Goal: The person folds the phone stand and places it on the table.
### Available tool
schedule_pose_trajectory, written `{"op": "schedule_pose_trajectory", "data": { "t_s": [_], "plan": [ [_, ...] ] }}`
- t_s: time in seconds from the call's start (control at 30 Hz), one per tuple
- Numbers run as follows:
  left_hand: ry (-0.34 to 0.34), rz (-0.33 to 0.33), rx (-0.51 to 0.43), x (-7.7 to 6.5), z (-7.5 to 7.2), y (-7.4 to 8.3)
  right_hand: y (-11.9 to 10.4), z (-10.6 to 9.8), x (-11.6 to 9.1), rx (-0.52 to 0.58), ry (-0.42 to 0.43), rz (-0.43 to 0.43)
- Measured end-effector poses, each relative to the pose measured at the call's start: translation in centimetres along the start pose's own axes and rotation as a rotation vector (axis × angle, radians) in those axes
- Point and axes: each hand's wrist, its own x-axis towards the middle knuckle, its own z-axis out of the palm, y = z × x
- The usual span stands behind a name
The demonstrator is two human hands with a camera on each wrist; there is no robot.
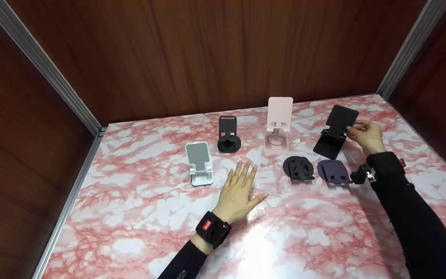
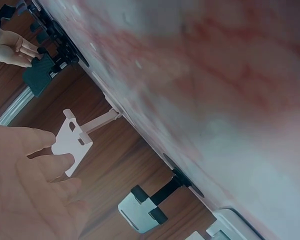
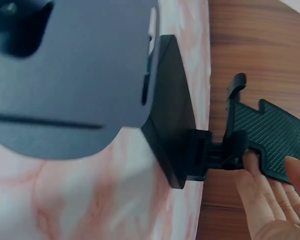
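At the right, my right hand (image 1: 368, 136) pinches the side edge of the upper plate of a black folding phone stand (image 1: 343, 117), which is unfolded with its plate tilted up. From the right wrist, the fingers lie behind the stand's ribbed plate (image 3: 277, 140) and the thumb is at its near side. My left hand (image 1: 236, 195) is palm down with straight fingers and holds nothing; whether it touches the table cannot be told. Nearest to it are a white phone stand (image 1: 199, 159) with a grey pad and a small black phone stand (image 1: 228, 133), both unfolded.
A pink phone stand (image 1: 280, 114) stands unfolded near the back wall. Folded flat in front of the held stand lie a black round-based stand (image 1: 298, 167) and a dark purple one (image 1: 334, 171). Wooden panels (image 1: 207, 58) with metal edges enclose the pink-marbled table (image 1: 130, 217).
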Motion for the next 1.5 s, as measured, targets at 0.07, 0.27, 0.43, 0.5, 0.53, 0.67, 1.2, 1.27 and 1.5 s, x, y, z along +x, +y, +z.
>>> {"op": "schedule_pose_trajectory", "data": {
  "t_s": [0.07,0.27,0.43,0.5,0.53,0.67,1.2,1.27,1.5],
  "plan": [
    [-0.001,0.001,0.002,0.0,-0.1,0.0,0.0,-0.1,-0.1,-0.004,0.018,-0.018],
    [-0.017,-0.009,-0.004,0.0,-0.2,0.1,-0.4,0.0,-0.3,0.041,0.036,-0.024],
    [-0.011,-0.006,-0.007,-0.1,-0.2,0.2,-0.9,0.4,-0.6,0.094,0.055,-0.022],
    [-0.013,-0.009,-0.009,-0.1,-0.3,0.2,-1.0,0.6,-0.7,0.119,0.068,-0.033],
    [-0.012,-0.011,-0.013,-0.2,-0.3,0.2,-1.0,0.7,-0.6,0.139,0.072,-0.044],
    [-0.005,-0.014,-0.027,-0.2,-0.3,0.1,-0.9,1.1,-0.4,0.198,0.072,-0.098],
    [-0.002,-0.018,-0.044,-0.1,-0.1,0.2,-2.0,2.4,-1.9,0.228,-0.103,-0.168],
    [-0.003,-0.018,-0.044,-0.1,0.0,0.1,-2.2,2.7,-2.3,0.241,-0.136,-0.170],
    [-0.010,-0.013,-0.041,-0.1,0.1,0.4,-2.5,4.2,-4.0,0.242,-0.246,-0.159]
  ]
}}
